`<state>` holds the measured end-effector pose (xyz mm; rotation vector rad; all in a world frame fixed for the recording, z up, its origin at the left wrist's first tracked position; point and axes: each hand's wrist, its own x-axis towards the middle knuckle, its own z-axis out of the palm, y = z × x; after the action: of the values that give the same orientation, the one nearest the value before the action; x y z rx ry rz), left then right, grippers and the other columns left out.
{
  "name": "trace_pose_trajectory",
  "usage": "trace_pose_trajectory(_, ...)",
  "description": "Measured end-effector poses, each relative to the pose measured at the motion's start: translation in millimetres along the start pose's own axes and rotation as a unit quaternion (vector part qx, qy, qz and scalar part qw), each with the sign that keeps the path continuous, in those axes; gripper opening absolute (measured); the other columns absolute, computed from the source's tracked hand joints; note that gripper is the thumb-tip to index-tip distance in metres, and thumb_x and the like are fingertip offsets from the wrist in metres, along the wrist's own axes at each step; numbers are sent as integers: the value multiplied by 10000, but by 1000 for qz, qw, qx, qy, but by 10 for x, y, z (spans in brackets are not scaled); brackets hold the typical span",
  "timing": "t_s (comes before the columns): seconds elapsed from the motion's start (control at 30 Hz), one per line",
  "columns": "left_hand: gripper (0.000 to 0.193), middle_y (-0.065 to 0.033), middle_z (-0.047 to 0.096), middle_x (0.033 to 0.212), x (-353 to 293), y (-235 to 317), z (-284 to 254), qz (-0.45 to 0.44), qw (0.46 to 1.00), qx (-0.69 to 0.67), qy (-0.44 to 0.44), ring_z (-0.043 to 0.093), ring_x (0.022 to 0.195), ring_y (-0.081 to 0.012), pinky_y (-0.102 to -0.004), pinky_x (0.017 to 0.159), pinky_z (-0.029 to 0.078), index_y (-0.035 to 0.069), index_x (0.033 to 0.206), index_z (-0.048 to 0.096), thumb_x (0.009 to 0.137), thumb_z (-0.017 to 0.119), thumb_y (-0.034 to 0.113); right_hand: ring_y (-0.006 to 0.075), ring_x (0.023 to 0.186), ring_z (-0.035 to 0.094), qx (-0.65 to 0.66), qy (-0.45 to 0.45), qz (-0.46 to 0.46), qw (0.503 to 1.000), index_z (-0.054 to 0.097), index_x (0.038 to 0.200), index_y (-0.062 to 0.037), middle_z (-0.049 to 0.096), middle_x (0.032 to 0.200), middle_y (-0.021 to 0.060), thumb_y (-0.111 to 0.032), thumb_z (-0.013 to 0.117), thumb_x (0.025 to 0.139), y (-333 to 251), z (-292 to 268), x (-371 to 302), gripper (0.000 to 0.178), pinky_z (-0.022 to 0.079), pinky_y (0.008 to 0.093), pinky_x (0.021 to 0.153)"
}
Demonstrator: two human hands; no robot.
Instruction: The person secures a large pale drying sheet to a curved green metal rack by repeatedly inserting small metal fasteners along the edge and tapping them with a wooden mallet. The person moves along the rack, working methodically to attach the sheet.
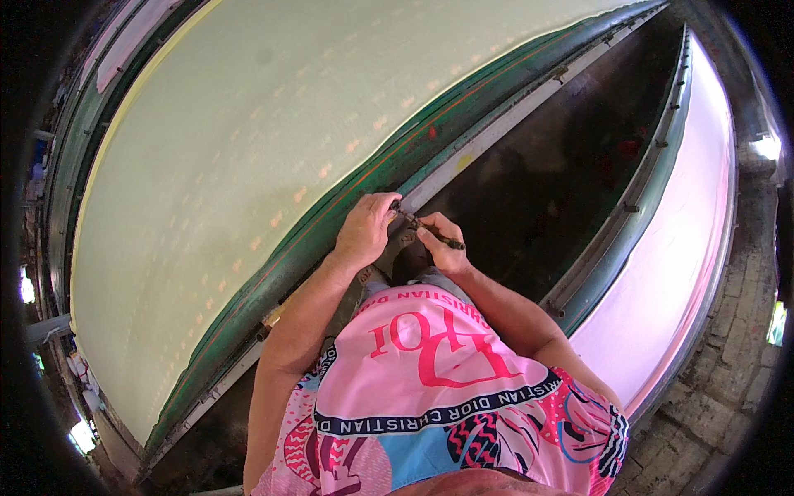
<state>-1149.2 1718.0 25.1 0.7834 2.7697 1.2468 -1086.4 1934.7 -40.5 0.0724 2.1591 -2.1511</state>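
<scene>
My right hand (445, 245) is closed around a short dark metal rod-like tool (454, 243), whose rear end sticks out past the fingers. The tool's front end meets a small dark metal fitting (396, 205) beside the pale metal rail (447, 173). Around that fitting the fingers of my left hand (366, 227) are curled, the thumb side facing the tool. Just beyond my left hand is the green edge (331, 217) of a long table, with an orange line running along it. The exact shape of the fitting is hidden by my fingers.
Pale green fabric with rows of peach marks (223, 157) covers the long table on the left. Across a dark aisle floor (529, 182), another table carries pink-white fabric (662, 248); pegs stud its rail (632, 208). Brick paving (703, 413) lies at the right.
</scene>
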Motion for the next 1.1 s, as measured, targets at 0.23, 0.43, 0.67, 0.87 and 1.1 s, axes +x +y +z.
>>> trace_pose_trajectory(0.23,343,-214,733,1304,-13,-39,15,-11,1000,2,-11,673,1259,-430,-517,1084,542,25,1378,660,1035,652,12,54,590,406,282,-56,253,924,660,1071,-108,484,724,-69,-173,681,1121,-129,-132,39,85,277,280,523)
trace_pose_trajectory(0.43,360,-210,734,1303,-22,-55,22,1,1000,13,1,685,1233,-427,-516,1067,551,20,1397,657,1038,659,29,65,559,375,360,-92,306,876,635,1076,-131,440,699,-67,-188,679,1127,-199,-189,85,88,250,284,504)
trace_pose_trajectory(0.67,480,-195,736,1214,-74,136,-47,-30,993,114,-1,720,1156,-402,-511,970,600,32,1412,634,987,767,210,98,758,563,-30,-89,66,993,727,1137,-52,626,842,-17,-205,733,1095,198,-219,-196,159,458,311,668)
trace_pose_trajectory(0.87,361,-139,727,1094,-766,-162,-237,-91,972,215,28,739,1042,-382,-505,874,620,63,1175,748,862,827,226,111,886,637,-52,73,-29,996,690,1418,-21,749,1030,40,-14,710,1062,23,-168,-420,356,539,312,787)
trace_pose_trajectory(1.1,256,-146,705,989,-1151,-93,-520,-139,972,183,44,724,978,-388,-507,849,598,65,1018,782,814,850,205,169,847,666,-68,-349,-121,927,811,1181,-15,732,914,97,19,717,1017,-863,-35,-85,192,523,341,735)
